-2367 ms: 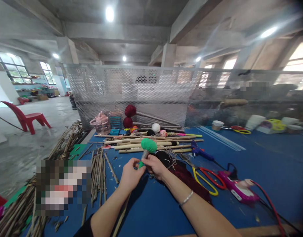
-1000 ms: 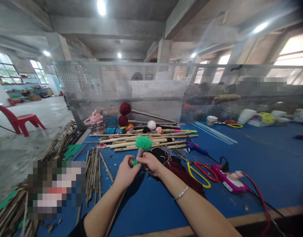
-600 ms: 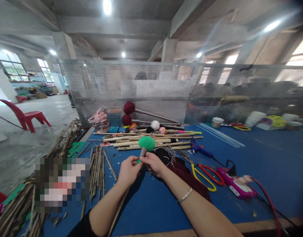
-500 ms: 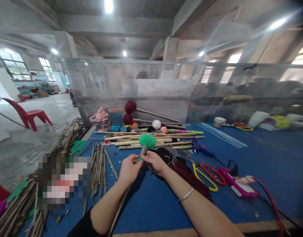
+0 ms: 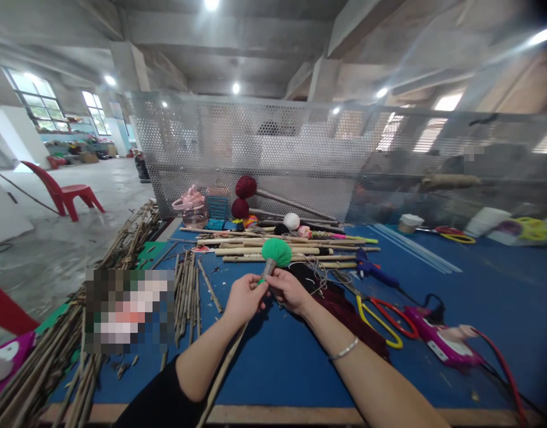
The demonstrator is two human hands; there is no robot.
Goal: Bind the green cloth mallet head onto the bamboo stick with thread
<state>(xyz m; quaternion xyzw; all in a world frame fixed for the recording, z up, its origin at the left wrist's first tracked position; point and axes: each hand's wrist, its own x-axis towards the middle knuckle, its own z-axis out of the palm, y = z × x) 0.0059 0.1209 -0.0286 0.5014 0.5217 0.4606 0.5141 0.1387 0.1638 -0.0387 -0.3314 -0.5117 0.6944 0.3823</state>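
Note:
Both hands are on a long wooden stick (image 5: 220, 375) topped by a round green fabric-covered head (image 5: 277, 252), like a mallet. Grey wrapping (image 5: 268, 268) covers the neck just under the head, and a bit of green shows below it. My left hand (image 5: 244, 302) is closed round the stick beneath the wrapping. From the other side, my right hand (image 5: 288, 289) pinches at the wrapped neck; its fingertips are partly hidden. The stick's lower end runs down toward the table's front edge. Dark red cloth (image 5: 351, 321) and loose grey cord (image 5: 316, 278) lie right of my hands.
Scissors (image 5: 386, 321), a blue glue gun (image 5: 373, 268) and a magenta power strip (image 5: 442, 336) lie right. Bare sticks (image 5: 187, 291) and a branch pile (image 5: 37, 368) lie left. Behind are poles (image 5: 273, 251), dark red ball-headed sticks (image 5: 245, 187) and a perforated metal screen (image 5: 300, 154).
The view has shifted, so most things sit a little farther right in it. Both hands keep their hold on the mallet-like stick, with only slight finger movement.

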